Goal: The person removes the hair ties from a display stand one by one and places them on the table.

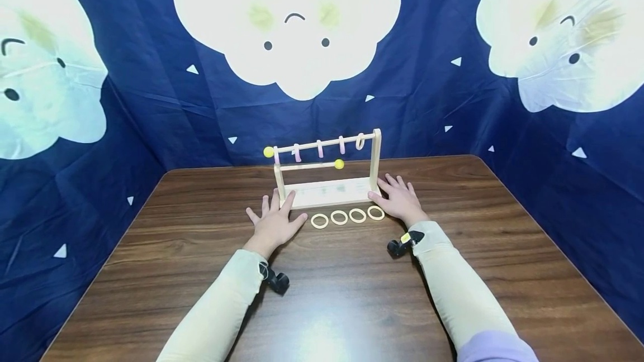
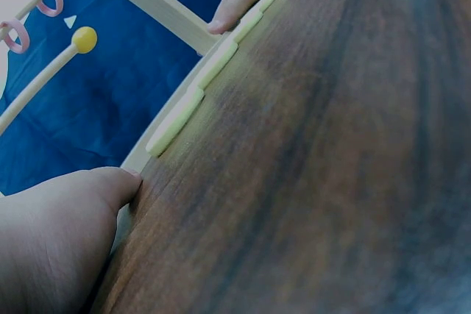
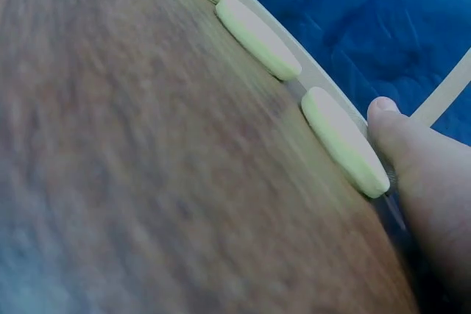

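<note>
A wooden stand (image 1: 329,193) with two horizontal rods sits near the table's far side. Several pink rings (image 1: 320,148) and one pale wooden ring (image 1: 360,141) hang on its upper rod. The lower rod ends in a yellow ball (image 1: 339,164); another yellow ball (image 1: 269,152) caps the upper one. In front of the base, several pale wooden rings (image 1: 339,217) lie flat in a row. My left hand (image 1: 274,225) rests on the table with spread fingers, by the base's left end. At the right end my right hand (image 1: 399,199) lies likewise, its thumb (image 3: 390,126) beside the nearest ring. Neither holds anything.
The brown wooden table (image 1: 332,272) has rounded far corners. Behind it hangs a dark blue cloth (image 1: 151,99) with white clouds and small triangles. A small black camera (image 1: 276,281) is strapped to the left wrist, another black camera (image 1: 399,247) to the right.
</note>
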{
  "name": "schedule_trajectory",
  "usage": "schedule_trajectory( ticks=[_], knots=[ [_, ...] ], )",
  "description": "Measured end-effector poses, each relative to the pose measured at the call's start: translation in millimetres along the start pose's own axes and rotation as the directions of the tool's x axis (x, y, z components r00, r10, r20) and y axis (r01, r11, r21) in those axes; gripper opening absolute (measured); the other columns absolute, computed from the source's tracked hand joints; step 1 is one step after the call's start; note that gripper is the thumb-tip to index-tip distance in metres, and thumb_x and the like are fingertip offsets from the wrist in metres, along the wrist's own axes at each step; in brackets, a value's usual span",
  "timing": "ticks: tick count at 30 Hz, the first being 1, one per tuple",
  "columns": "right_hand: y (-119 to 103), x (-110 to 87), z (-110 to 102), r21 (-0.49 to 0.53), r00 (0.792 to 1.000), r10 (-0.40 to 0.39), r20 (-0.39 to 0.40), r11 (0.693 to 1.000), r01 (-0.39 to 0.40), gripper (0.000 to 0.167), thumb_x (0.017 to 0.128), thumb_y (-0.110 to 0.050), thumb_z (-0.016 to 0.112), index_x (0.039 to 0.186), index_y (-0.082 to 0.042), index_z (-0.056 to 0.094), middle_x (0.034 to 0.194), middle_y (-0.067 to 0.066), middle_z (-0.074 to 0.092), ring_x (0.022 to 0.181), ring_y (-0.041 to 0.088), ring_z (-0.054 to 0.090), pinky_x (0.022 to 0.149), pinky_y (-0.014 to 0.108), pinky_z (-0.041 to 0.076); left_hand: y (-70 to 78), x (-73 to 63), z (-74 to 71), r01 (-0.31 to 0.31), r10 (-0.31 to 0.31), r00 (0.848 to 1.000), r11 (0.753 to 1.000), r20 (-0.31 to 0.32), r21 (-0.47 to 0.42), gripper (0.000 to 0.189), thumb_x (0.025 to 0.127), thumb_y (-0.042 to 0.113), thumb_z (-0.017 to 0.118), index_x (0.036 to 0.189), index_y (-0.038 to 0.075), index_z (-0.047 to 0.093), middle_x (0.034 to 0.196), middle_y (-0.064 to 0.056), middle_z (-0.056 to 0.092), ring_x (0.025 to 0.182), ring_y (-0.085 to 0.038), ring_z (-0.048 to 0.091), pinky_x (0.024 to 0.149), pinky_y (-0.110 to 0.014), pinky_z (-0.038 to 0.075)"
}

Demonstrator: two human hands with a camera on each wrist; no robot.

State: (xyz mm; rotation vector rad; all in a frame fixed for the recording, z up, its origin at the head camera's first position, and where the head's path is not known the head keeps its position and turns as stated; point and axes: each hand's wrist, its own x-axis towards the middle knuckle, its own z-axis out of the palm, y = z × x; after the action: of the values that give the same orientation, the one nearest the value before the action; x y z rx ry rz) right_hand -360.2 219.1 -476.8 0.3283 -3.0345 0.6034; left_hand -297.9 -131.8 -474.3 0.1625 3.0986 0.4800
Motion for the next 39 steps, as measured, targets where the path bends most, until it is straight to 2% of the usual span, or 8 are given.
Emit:
schedule_trajectory(
  ticks=[10,18,21,23,27,30,34,39],
  knots=[
    [-5,-2.1,-1,0.009,1.000,0.030,0.010,1.000,-0.030,0.077,0.098,-0.065,0.044,0.157,-0.017,0.038,0.165,0.019,0.024,0.151,0.048,0.011,0.118,0.067,0.006,-0.4,-0.5,-0.9,-0.006,0.007,1.000,1.000,0.014,-0.010,0.082,0.096,0.069,0.042,0.163,0.028,0.018,0.168,-0.022,0.002,0.151,-0.051,0.000,0.103,-0.083,-0.010],
    [-6,-4.0,-1,0.003,0.999,0.035,0.019,0.999,-0.035,0.078,0.097,-0.066,0.045,0.158,-0.017,0.036,0.165,0.021,0.023,0.151,0.049,0.010,0.118,0.067,0.006,-7.4,4.4,-19.0,-0.002,0.019,0.996,0.980,0.083,-0.201,0.074,0.096,0.062,0.050,0.158,0.024,0.036,0.168,-0.020,0.008,0.151,-0.051,0.002,0.102,-0.082,-0.013],
    [-6,-4.0,-2,0.006,0.999,0.037,0.019,0.999,-0.038,0.078,0.097,-0.066,0.045,0.158,-0.016,0.037,0.165,0.021,0.023,0.151,0.049,0.009,0.118,0.067,0.006,-8.7,5.6,-34.3,0.012,0.019,0.993,0.964,0.116,-0.265,0.065,0.099,0.059,0.047,0.151,0.019,0.048,0.166,-0.022,0.018,0.152,-0.049,0.007,0.103,-0.084,-0.005],
    [-6,-3.9,-2,0.008,0.999,0.041,0.019,0.999,-0.041,0.078,0.097,-0.066,0.045,0.158,-0.017,0.037,0.165,0.020,0.023,0.152,0.048,0.009,0.119,0.066,0.006,-8.4,5.6,-46.6,0.004,0.032,0.993,0.948,0.109,-0.319,0.058,0.101,0.053,0.047,0.141,0.012,0.057,0.159,-0.024,0.034,0.148,-0.046,0.024,0.109,-0.079,0.011],
    [-6,-3.7,-2,0.003,0.999,0.039,0.017,0.999,-0.039,0.079,0.097,-0.066,0.045,0.157,-0.016,0.037,0.165,0.020,0.023,0.151,0.049,0.009,0.118,0.067,0.006,-8.0,3.2,-69.5,0.014,0.003,0.999,0.903,0.038,-0.430,0.053,0.102,0.047,0.049,0.128,0.002,0.063,0.137,-0.025,0.058,0.130,-0.041,0.051,0.107,-0.059,0.039],
    [-6,-4.1,-3,0.006,0.999,0.033,0.015,0.999,-0.033,0.079,0.097,-0.066,0.045,0.157,-0.016,0.038,0.165,0.021,0.023,0.151,0.049,0.010,0.118,0.067,0.006,-8.3,2.3,-80.9,0.039,-0.079,0.995,0.864,-0.060,-0.502,0.052,0.102,0.044,0.052,0.128,0.000,0.061,0.130,-0.025,0.063,0.123,-0.039,0.057,0.105,-0.052,0.043],
    [-7,-4.8,-3,0.016,0.999,0.033,0.011,0.999,-0.033,0.078,0.097,-0.066,0.046,0.157,-0.016,0.038,0.165,0.020,0.024,0.151,0.048,0.010,0.118,0.067,0.006,-4.7,4.4,-88.7,0.021,-0.185,0.959,0.801,-0.213,-0.598,0.049,0.100,0.040,0.059,0.127,-0.001,0.061,0.127,-0.024,0.065,0.122,-0.037,0.058,0.105,-0.049,0.043],
    [-5,-3.6,-3,0.014,0.999,0.038,0.014,0.999,-0.038,0.079,0.097,-0.066,0.046,0.157,-0.016,0.038,0.165,0.019,0.023,0.152,0.048,0.010,0.118,0.067,0.006,5.4,10.4,-91.7,-0.083,-0.248,0.900,0.709,-0.358,-0.700,0.041,0.094,0.031,0.070,0.119,-0.001,0.064,0.119,-0.021,0.067,0.115,-0.033,0.063,0.099,-0.043,0.047]
  ],
)
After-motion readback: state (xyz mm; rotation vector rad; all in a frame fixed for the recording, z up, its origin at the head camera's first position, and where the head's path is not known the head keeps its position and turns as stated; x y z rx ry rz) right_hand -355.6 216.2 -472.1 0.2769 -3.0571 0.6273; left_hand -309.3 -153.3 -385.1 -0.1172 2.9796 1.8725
